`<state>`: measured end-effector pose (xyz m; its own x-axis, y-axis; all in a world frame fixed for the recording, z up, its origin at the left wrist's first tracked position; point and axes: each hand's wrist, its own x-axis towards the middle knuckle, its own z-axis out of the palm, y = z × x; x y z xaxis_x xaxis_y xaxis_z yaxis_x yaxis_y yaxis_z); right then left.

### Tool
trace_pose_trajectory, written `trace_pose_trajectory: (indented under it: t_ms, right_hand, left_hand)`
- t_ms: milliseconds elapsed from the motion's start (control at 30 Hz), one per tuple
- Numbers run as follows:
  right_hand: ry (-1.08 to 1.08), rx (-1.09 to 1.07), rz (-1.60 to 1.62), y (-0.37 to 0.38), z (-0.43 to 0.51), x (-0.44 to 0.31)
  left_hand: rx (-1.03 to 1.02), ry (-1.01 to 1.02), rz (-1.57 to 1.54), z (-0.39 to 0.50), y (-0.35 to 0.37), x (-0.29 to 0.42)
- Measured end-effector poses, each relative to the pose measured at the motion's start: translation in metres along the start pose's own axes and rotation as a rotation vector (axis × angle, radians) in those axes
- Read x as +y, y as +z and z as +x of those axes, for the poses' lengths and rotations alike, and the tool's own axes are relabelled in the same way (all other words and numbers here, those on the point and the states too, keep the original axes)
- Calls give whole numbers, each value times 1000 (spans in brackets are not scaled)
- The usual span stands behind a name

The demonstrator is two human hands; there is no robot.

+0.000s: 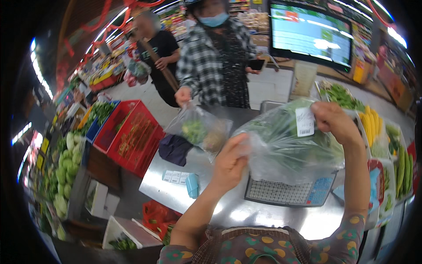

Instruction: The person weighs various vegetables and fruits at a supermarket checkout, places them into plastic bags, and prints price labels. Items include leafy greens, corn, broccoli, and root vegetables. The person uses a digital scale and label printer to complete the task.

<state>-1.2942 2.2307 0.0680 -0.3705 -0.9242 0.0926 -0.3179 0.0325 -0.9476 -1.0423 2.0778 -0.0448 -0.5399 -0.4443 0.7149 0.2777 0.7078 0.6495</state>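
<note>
My left hand [232, 161] pinches the gathered left end of a clear plastic bag [280, 155] of leafy green vegetables. At the bag's upper right, my right hand [333, 120] is curled with its fingers against the plastic, beside a white printed barcode label [305, 122]. Below the raised bag sits a weighing scale's keypad [280, 193], partly covered by it. To the left, a smaller clear bag [194, 128] with green and brownish produce hangs from a customer's hand [183, 95] over the steel counter [230, 211]. Next to it lies a dark cloth or bag [174, 150].
Spare labels [176, 177] and a light-blue object [192, 185] lie on the counter. Red crates [128, 135] stand left, with vegetables beyond. Produce trays with yellow corn [371, 122] line the right. A second person [161, 56] and a large screen [310, 33] are behind.
</note>
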Motion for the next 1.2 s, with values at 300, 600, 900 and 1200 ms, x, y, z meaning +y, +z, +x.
trace_pose_trajectory:
  t_ms: [300, 600, 900, 1200]
  right_hand:
    - [-233, 248, -986, 15, 25, 22]
    - [-119, 766, -443, -67, -117, 12]
    - [147, 800, 17, -55, -190, 162]
    - [164, 755, -139, -21, -156, 166]
  left_hand:
    - [155, 273, -70, 93, 11, 22]
    - [61, 812, 742, 307, -27, 37]
    - [-169, 235, 354, 245, -108, -7]
    - [-29, -63, 202, 178, -105, -102]
